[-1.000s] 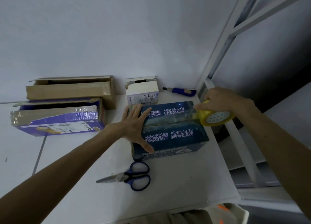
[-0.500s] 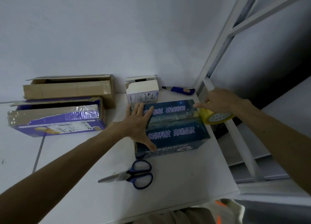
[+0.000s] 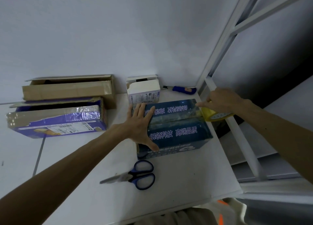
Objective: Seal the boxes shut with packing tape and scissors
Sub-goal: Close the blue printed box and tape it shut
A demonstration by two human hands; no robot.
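A dark blue box [image 3: 179, 131] with white lettering lies on the white table [image 3: 177, 179], its flaps closed. A strip of clear tape runs along its centre seam. My left hand [image 3: 141, 123] lies flat on the box's left end, fingers spread. My right hand [image 3: 220, 100] holds a yellow tape roll [image 3: 217, 115] at the box's right edge, with the forefinger pointing at the top's far right corner. Blue-handled scissors [image 3: 133, 175] rest shut on the table in front of the box.
A small white box [image 3: 144, 90] with an open top stands behind the blue one. A purple box [image 3: 57, 119] and a brown carton [image 3: 67, 89], both open, sit at left. A blue utility knife [image 3: 182, 89] lies by the wall. A white metal rack [image 3: 237, 123] borders the table's right.
My right hand has carried the tape roll lower, down past the box's right edge. My left hand stays pressed on the box. The view has shifted slightly.
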